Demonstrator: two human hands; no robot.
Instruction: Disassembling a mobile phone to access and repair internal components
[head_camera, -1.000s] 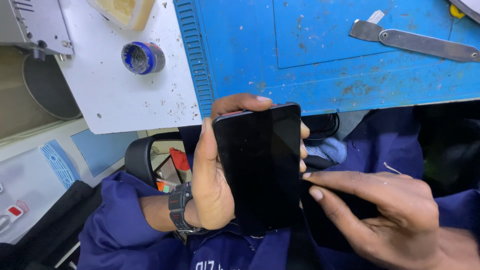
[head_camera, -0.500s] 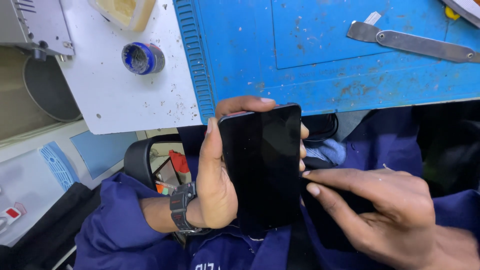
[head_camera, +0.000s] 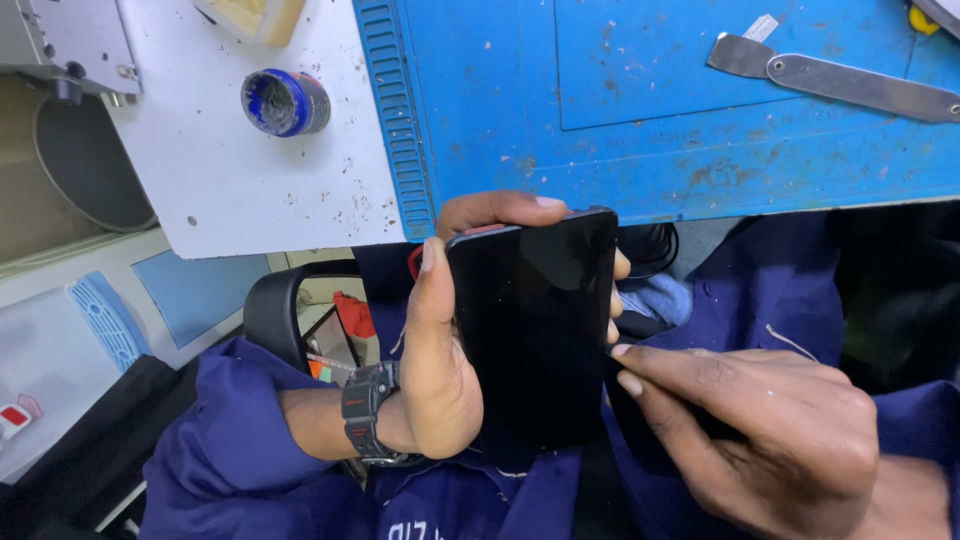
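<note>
Left hand (head_camera: 440, 370) grips a glossy black phone (head_camera: 535, 325) upright; right hand (head_camera: 760, 430) fingertips pinch its edge

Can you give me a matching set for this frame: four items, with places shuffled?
Items:
1. phone
2. round blue tin
3. metal tool
4. wristwatch

Places:
A. on the blue mat, top right
B. on the left wrist
C. on the white bench surface
D. gripped in the left hand, right hand fingertips at its edge

Pairs: 1-D, 2-C, 3-A, 4-B
</note>
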